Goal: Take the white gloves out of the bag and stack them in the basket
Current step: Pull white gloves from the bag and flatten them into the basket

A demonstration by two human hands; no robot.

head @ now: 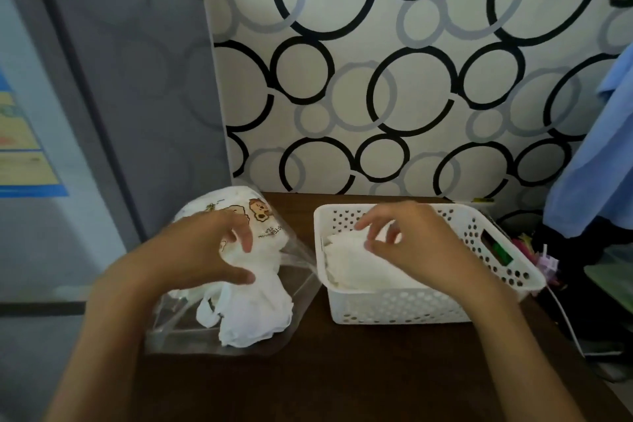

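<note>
A clear plastic bag (171,332) with cartoon prints lies on the dark table, white gloves (253,312) spilling from its open mouth. My left hand (202,250) rests on top of the bag, fingers and thumb curled round the bundle of gloves inside. To the right stands a white perforated basket (404,305) with white gloves (356,267) lying in it. My right hand (411,236) hovers over the basket, its loosely curled fingers at the top glove; whether they pinch it is unclear.
The dark wooden table (342,370) stands against a wall with black and grey circles. A grey cabinet (130,96) rises at the left. Blue cloth (596,164) hangs at the right, above small clutter and a white cable (565,315) beside the basket.
</note>
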